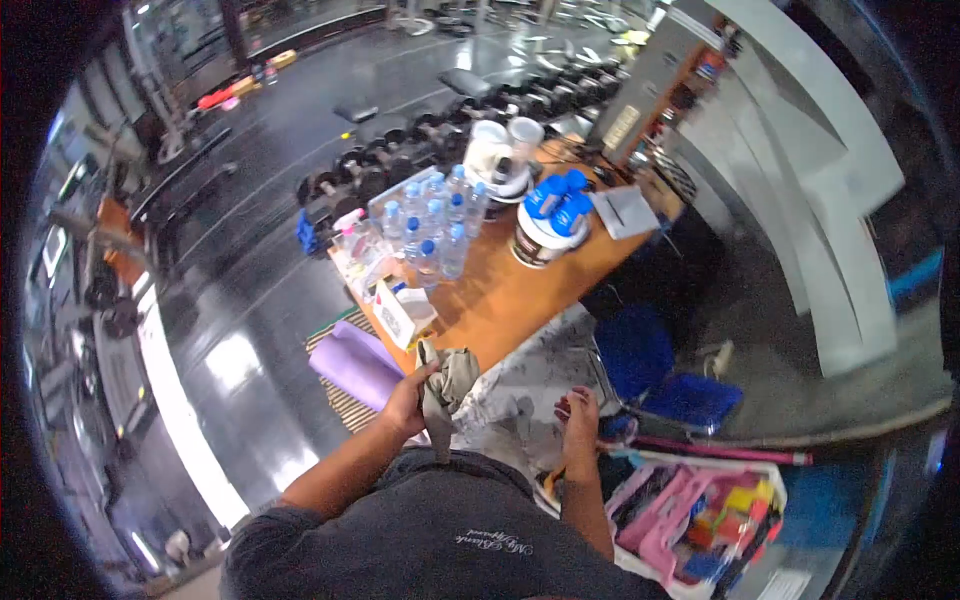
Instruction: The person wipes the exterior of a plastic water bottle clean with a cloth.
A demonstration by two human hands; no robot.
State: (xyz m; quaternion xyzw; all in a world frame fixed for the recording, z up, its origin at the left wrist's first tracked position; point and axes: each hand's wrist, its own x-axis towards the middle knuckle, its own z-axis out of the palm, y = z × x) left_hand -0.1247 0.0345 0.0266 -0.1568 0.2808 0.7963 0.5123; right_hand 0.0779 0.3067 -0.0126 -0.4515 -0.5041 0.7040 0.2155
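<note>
My left hand [405,402] is closed around a crumpled grey-green cloth [455,378], which hangs down in front of my shirt at the near corner of the wooden table [500,325]. My right hand [577,405] is held out over the floor with loosely curled fingers a little apart, and nothing shows in it. Closest to the cloth on the table is a white open box [402,315]. Behind the box stand several clear water bottles with blue caps [430,225] and a spray bottle with a pink head [350,228].
Tubs with blue-lidded shakers [545,230] and a sheet of paper [625,212] are farther along the table. A rolled purple mat [355,365] lies left of it. To the right are a blue chair [690,397] and a toy-filled bin [625,490]. Dumbbell racks [430,130] stand behind.
</note>
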